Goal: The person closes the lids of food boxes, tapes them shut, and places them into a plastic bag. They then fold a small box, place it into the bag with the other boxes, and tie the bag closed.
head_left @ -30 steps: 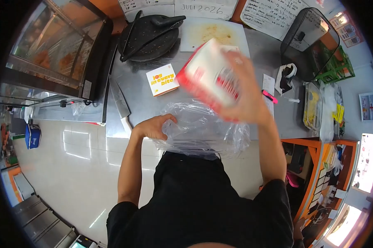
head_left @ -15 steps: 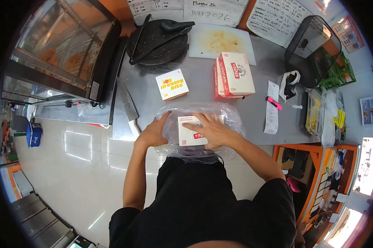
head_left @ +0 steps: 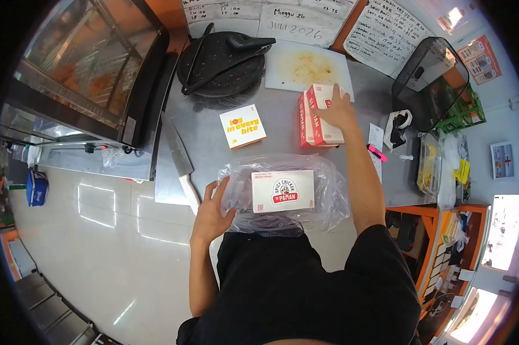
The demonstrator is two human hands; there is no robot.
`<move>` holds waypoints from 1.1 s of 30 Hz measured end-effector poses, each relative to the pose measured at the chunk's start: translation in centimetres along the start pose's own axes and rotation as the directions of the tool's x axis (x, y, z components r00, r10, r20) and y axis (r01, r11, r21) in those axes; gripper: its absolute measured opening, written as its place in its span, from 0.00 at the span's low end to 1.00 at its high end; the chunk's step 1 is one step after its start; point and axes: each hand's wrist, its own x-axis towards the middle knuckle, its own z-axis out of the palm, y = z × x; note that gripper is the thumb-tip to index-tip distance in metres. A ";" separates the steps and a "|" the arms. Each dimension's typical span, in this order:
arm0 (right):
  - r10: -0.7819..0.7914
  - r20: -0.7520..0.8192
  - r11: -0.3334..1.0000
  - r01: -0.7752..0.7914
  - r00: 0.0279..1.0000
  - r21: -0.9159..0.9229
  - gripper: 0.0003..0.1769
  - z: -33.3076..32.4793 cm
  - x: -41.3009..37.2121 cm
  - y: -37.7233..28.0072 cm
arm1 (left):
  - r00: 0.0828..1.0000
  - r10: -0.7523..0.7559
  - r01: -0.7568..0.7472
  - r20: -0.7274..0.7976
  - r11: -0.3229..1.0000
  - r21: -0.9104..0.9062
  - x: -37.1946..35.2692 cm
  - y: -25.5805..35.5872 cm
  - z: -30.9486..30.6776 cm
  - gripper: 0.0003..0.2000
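A white printed chicken box (head_left: 282, 197) lies flat on a spread clear plastic bag (head_left: 333, 192) at the table's front edge. At the bag's left side is my left hand (head_left: 212, 210), fingers apart and holding nothing; it seems to touch the plastic. Farther back, my right hand (head_left: 337, 110) grips the upper red-and-white chicken box (head_left: 327, 136) of a stacked pair, its fingers over the top and far edge. The lower red box (head_left: 304, 121) shows at the left. A smaller white-and-yellow box (head_left: 243, 126) sits left of the pair.
A knife (head_left: 179, 152) lies on the left with its handle over the front edge. Behind are a black stone mortar (head_left: 222, 66) and a stained cutting board (head_left: 282, 63). A receipt (head_left: 376, 138), pink cutter (head_left: 377, 153) and plastic container (head_left: 430, 164) are on the right.
My right hand has left the box on the bag and moved back and right onto the stacked boxes. My left hand has stayed by the bag's left side.
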 end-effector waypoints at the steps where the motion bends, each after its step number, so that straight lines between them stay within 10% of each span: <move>1: 0.009 0.004 0.997 -0.009 1.000 0.073 0.65 0.8 0.4 1.2 | 1.000 0.004 -0.004 -0.013 1.000 -0.003 0.0 -0.1 0.1 0.42; 7: -0.483 -0.077 0.791 0.472 0.873 0.390 0.65 -6.1 -4.0 0.9 | 1.000 0.008 -0.009 0.023 1.000 0.019 1.2 0.5 0.1 0.43; 11: -0.847 -0.122 0.427 0.799 0.517 0.423 0.61 -10.1 -12.3 -3.7 | 0.999 0.045 -0.044 0.017 0.997 -0.060 2.4 1.0 0.0 0.43; 15: -0.951 0.092 0.296 0.786 0.295 0.543 0.60 -6.8 -18.5 -5.6 | 0.993 0.121 -0.117 0.007 0.975 -0.189 3.0 0.3 0.5 0.42; 27: -0.844 0.416 0.463 0.853 0.339 0.243 0.53 -1.7 -18.8 -4.4 | 0.996 0.070 -0.055 0.054 0.968 -0.245 1.0 2.6 -1.3 0.44; 30: -0.927 0.174 0.374 0.772 0.333 0.514 0.50 -0.2 -13.6 -6.2 | 0.997 0.065 -0.053 0.046 0.975 -0.215 0.6 2.7 -1.5 0.44; 33: -0.741 0.252 0.669 0.653 0.622 0.356 0.52 0.8 -8.9 -13.5 | 0.994 0.111 -0.106 0.020 0.977 -0.183 0.6 2.6 -1.1 0.43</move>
